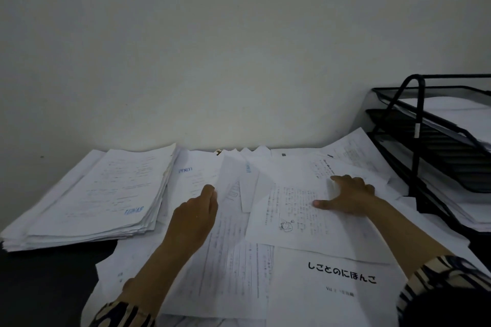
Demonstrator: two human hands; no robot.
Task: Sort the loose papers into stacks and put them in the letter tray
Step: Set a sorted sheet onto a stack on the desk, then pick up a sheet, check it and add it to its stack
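Note:
Loose white papers [233,260] lie scattered over the dark desk in front of me. A thick stack of papers [106,194] sits at the left. A black mesh letter tray [435,135] with papers on its tiers stands at the right against the wall. My left hand [195,218] pinches the edge of a lifted sheet [231,175] in the middle of the pile. My right hand [348,195] rests spread on a printed sheet with a small drawing [295,210]. A cover page with large black Japanese letters [337,289] lies near me at the right.
A plain white wall [239,48] rises directly behind the desk. Bare dark desk surface [45,287] shows at the lower left. Papers reach up to the foot of the tray at the right.

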